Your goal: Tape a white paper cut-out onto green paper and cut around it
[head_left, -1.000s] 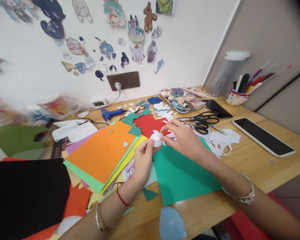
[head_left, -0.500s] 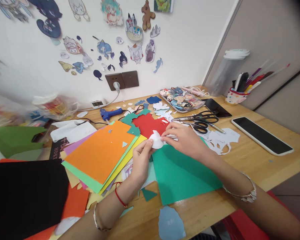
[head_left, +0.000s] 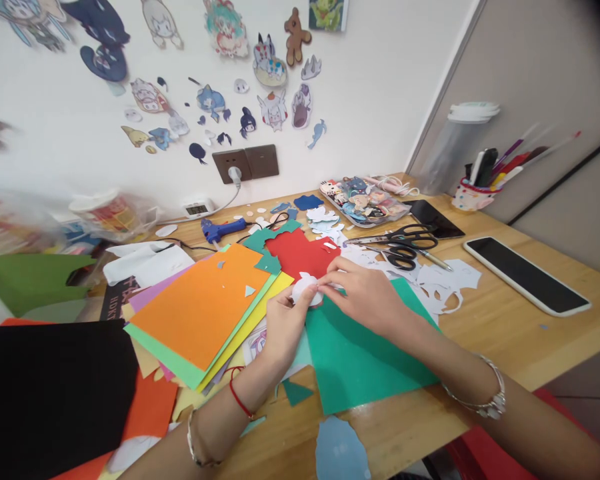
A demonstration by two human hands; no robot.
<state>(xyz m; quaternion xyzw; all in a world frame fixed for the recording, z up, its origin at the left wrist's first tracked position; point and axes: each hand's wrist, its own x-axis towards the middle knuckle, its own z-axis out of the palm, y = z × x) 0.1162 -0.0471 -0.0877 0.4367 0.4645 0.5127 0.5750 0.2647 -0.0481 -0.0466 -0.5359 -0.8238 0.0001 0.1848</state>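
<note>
My left hand and my right hand meet over the desk and both pinch a small white paper cutout. The cutout sits between the fingertips, just above the edge of a red paper sheet. Under my right hand lies a large green paper sheet. To the left of my left hand lies a stack of coloured sheets with an orange sheet on top.
Two pairs of scissors lie behind my right hand among white paper scraps. A phone lies at the right, a pen cup behind it. A blue glue gun and a tray of cutouts sit near the wall. Black paper covers the left.
Both hands have lowered slightly toward the desk with the white cutout still pinched between them; the cutout has tipped flatter.
</note>
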